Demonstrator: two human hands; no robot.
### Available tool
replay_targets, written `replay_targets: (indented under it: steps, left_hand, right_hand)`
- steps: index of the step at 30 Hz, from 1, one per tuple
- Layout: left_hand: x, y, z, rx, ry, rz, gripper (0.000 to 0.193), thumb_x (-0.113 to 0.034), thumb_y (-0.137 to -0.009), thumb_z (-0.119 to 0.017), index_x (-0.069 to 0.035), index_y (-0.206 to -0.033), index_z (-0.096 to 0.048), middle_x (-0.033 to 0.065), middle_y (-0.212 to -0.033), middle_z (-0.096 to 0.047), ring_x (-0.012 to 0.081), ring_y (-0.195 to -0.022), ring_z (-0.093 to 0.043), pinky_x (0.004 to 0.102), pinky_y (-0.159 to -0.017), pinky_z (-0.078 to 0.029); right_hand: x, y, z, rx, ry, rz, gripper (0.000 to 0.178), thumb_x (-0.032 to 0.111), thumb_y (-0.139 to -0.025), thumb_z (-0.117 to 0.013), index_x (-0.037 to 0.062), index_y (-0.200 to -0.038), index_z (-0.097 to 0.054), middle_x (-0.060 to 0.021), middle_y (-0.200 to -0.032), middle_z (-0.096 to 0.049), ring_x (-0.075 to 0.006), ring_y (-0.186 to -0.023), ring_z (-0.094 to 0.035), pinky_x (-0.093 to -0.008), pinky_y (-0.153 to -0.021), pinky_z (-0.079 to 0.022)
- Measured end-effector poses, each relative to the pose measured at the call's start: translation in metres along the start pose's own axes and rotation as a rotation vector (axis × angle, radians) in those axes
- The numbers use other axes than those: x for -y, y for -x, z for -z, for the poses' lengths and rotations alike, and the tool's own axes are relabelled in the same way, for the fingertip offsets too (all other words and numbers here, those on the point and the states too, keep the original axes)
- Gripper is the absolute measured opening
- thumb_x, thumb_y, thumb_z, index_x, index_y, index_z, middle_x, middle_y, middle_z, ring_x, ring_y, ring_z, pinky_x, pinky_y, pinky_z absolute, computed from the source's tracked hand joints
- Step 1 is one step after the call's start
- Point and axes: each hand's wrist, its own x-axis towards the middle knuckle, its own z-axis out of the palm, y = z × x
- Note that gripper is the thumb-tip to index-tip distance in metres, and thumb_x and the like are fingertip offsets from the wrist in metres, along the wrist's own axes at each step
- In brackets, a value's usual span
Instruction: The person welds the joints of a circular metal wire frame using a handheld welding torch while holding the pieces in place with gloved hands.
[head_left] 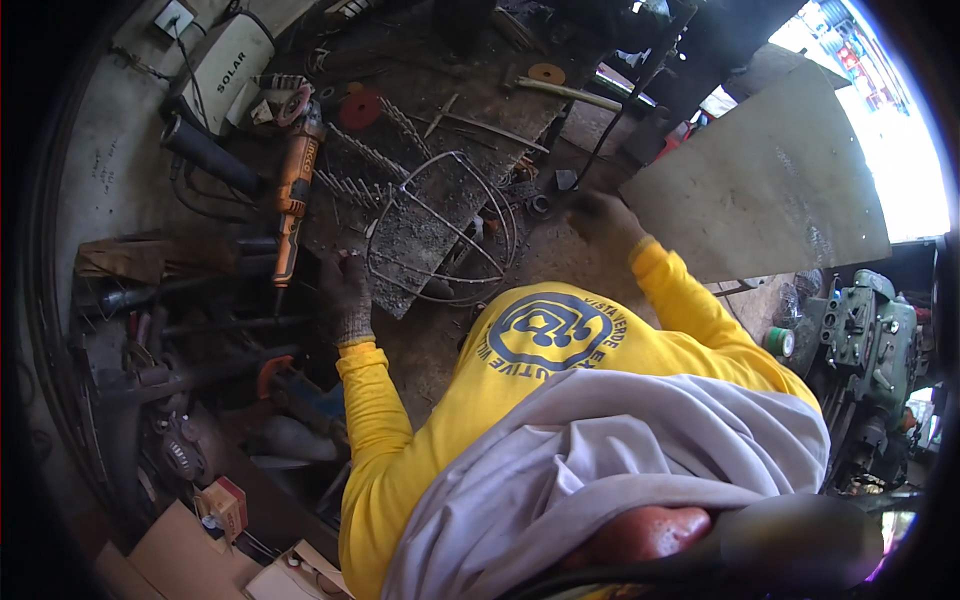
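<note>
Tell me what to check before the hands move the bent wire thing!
1. Left gloved hand at the edge of the round bent-wire frame: ok.
2. Right gloved hand on the frame: cannot tell, it rests just past the far side.
3. Orange angle grinder lying apart from both hands: ok.
4. Grinder switched off: cannot tell.
5. Frame resting on the rough grey workbench: ok.
6. Flat grey metal sheet apart from the frame: ok.

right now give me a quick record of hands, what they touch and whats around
left hand: gloved, on the edge of the metal plate
right hand: gloved, at the far side of the wire frame
grip: neither hand's closure can be told
nearby: orange angle grinder, large flat sheet
clothing: yellow long sleeves
</note>
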Motion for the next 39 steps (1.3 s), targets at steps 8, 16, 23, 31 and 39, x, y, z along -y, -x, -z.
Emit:
replay_targets:
  steps: [8, 16, 23, 31, 39]
  left_hand:
    - [-0.018, -0.012, 0.013, 0.055, -0.018, 0.060, 0.025, -0.022, -0.094, -0.068, -0.004, -0.110, -0.066, 0.0182, -0.105, -0.071, 0.0270, -0.099, -0.069, 0.0359, -0.088, -0.051]
    - [-0.046, -0.077, 0.031, 0.217, -0.608, 0.049, 0.031, -0.025, -0.091, -0.060, -0.010, -0.117, -0.068, 0.0201, -0.116, -0.068, 0.0401, -0.110, -0.064, 0.0472, -0.093, -0.051]
    - [-0.032, -0.085, 0.030, 0.345, -0.700, -0.063, 0.034, -0.025, -0.089, -0.064, -0.009, -0.118, -0.067, 0.0234, -0.113, -0.068, 0.0406, -0.109, -0.064, 0.0470, -0.091, -0.052]
    - [-0.076, -0.091, 0.084, 0.058, -0.266, -0.204, 0.029, -0.022, -0.090, -0.067, -0.006, -0.113, -0.071, 0.0177, -0.104, -0.072, 0.0318, -0.094, -0.070, 0.0383, -0.085, -0.053]
    - [-0.051, -0.163, 0.112, -0.203, -0.080, -0.177, 0.024, -0.024, -0.089, -0.070, -0.009, -0.108, -0.073, 0.0138, -0.102, -0.074, 0.0283, -0.092, -0.072, 0.0366, -0.082, -0.056]
  right_hand:
    - [0.068, -0.114, 0.011, 0.070, -0.188, 0.314, 0.036, 0.032, -0.094, -0.067, 0.0078, -0.120, -0.068, -0.0150, -0.104, -0.073, -0.0212, -0.096, -0.071, -0.0346, -0.082, -0.054]
    - [0.010, -0.129, -0.010, 0.233, -0.003, 0.365, 0.040, 0.035, -0.093, -0.065, 0.0073, -0.122, -0.067, -0.0162, -0.106, -0.073, -0.0304, -0.101, -0.070, -0.0376, -0.087, -0.052]
    - [-0.060, -0.121, -0.006, 0.213, -0.092, 0.211, 0.034, 0.033, -0.094, -0.065, 0.0068, -0.116, -0.069, -0.0150, -0.101, -0.073, -0.0279, -0.095, -0.071, -0.0365, -0.084, -0.053]
    - [-0.050, -0.086, -0.019, 0.189, -0.123, 0.083, 0.033, 0.030, -0.094, -0.065, 0.0064, -0.117, -0.067, -0.0103, -0.090, -0.073, -0.0194, -0.078, -0.071, -0.0333, -0.073, -0.053]
    - [-0.014, -0.050, -0.036, 0.156, -0.044, 0.102, 0.029, 0.026, -0.094, -0.065, 0.0064, -0.115, -0.068, -0.0118, -0.087, -0.072, -0.0197, -0.073, -0.070, -0.0340, -0.069, -0.053]
